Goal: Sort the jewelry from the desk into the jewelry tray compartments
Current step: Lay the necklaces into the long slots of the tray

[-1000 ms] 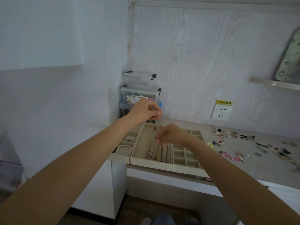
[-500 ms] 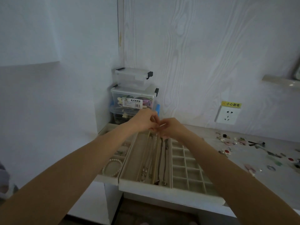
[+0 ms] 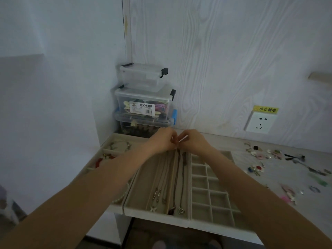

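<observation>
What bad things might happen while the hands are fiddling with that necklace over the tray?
1. The left hand and right hand pinch a thin necklace only at its top end; if either grip slips, it may drop in a heap.
2. It hangs close beside other chains in the long compartment, so they might tangle.
3. The tray juts over the desk edge; a forearm bump might tip it.

Forearms cover part of the tray (image 3: 206, 224): bracelet (image 3: 120, 200) half hidden under left arm, grid cells under right. What the left hand (image 3: 162, 141) and right hand (image 3: 195, 141) pinch is too small to tell. Desk (image 3: 280, 178) jewelry (image 3: 258, 156) blurred, cut by right edge. Shelf (image 3: 320, 78) cut off too.
</observation>
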Demonstrator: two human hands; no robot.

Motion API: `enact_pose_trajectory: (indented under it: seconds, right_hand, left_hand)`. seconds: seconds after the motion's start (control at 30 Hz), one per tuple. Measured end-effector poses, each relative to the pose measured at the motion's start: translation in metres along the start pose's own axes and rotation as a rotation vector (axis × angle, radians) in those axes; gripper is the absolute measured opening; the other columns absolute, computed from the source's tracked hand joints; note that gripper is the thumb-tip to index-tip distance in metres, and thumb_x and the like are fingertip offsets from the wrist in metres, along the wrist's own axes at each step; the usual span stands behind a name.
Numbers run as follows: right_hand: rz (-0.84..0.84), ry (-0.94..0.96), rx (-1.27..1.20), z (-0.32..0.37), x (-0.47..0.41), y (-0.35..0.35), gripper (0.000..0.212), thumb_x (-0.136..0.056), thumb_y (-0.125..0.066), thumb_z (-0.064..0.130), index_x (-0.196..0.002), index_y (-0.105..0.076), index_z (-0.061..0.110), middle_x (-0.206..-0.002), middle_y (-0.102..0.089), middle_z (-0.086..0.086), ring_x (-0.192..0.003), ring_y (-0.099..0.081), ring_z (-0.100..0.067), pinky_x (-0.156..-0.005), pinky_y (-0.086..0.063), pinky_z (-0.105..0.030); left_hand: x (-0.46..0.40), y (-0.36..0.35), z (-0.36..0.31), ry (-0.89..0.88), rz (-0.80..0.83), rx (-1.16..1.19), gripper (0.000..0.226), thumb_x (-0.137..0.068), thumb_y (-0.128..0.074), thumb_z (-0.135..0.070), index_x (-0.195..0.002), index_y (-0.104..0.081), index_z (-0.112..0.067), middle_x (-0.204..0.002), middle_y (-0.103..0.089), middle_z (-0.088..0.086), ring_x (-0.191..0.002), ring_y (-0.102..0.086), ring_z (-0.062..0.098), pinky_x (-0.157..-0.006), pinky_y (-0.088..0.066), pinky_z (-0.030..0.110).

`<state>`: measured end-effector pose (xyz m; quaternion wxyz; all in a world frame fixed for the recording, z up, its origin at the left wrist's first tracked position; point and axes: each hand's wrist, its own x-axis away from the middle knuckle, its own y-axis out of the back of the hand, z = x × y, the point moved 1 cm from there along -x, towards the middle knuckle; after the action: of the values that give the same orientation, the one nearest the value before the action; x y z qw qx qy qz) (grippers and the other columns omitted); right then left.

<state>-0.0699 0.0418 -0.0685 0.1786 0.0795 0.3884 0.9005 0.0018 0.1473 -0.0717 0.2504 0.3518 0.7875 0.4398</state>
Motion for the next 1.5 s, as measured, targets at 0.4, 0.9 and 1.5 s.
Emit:
enact_pose_trajectory:
  seconds: [0.4,0.9,1.5]
  right_hand:
    - [0.044,-0.015,0.099,-0.007,-0.003,-0.007,0.018,-0.086,-0.059,0.009,-0.103,-0.063,0.007,-0.105,-0.065,-0.015,-0.086,-0.061,-0.021,-0.075,-0.050,-0.029]
    - [0.076,0.160,0.479,0.007,0.024,-0.010,0.029,-0.096,-0.042,0.013,-0.113,-0.065,0.006,-0.110,-0.064,-0.013,-0.096,-0.061,-0.025,-0.081,-0.047,-0.030]
    - [0.263,0.281,0.861,0.024,0.097,-0.033,0.051,-0.087,-0.043,-0.007,-0.129,-0.054,0.021,-0.131,-0.051,-0.008,-0.117,-0.052,-0.025,-0.095,-0.046,-0.036]
  left_hand:
    - [-0.002,-0.014,0.002,0.065,-0.012,-0.144,0.014,-0.086,-0.060,-0.008,-0.100,-0.060,-0.009,-0.101,-0.065,0.010,-0.094,-0.062,0.021,-0.087,-0.052,0.036]
    - [0.052,0.018,0.003,-0.038,0.011,-0.251,0.022,-0.087,-0.059,-0.019,-0.108,-0.064,-0.015,-0.110,-0.057,0.002,-0.106,-0.053,0.018,-0.093,-0.043,0.037]
    - [0.140,0.003,-0.025,-0.108,0.204,-0.348,0.029,-0.091,-0.050,-0.017,-0.106,-0.069,-0.033,-0.124,-0.049,-0.003,-0.118,-0.037,0.018,-0.103,-0.028,0.041]
